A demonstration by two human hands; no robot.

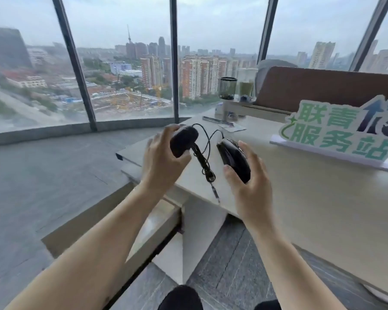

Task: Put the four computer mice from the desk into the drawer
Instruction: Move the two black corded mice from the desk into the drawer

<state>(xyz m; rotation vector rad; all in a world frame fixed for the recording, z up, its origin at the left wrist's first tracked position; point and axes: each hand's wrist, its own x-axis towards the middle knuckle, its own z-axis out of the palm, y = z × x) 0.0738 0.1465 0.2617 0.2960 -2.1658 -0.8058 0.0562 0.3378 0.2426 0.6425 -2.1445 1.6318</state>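
We have a mouse in each of our hands and both are lifted clear of the worktop (300,198): the left hand (160,162) is curled around a black mouse (183,140), thumb under it and fingers over the far side, while the right hand (249,189) cups a second black mouse (233,159) from its right flank, thumb pressing the near end. The second mouse's long axis runs from about eleven o'clock down to five. A bundled cable (203,159) hangs between the two, its loops arching up at twelve o'clock and its plug dangling toward six. What the next move turns on, in our judgement, is the drawer (157,222): it lies low at about seven o'clock from the hands, under the worktop's near-left corner, showing a pale panel and a dark gap, though blur keeps us from telling how far it stands open. The left hand is the nearer one. The worktop itself is pale wood, carrying a green-lettered sign (338,133) at two o'clock. No other mice show anywhere. Beyond, tall windows (126,63) look over a city.
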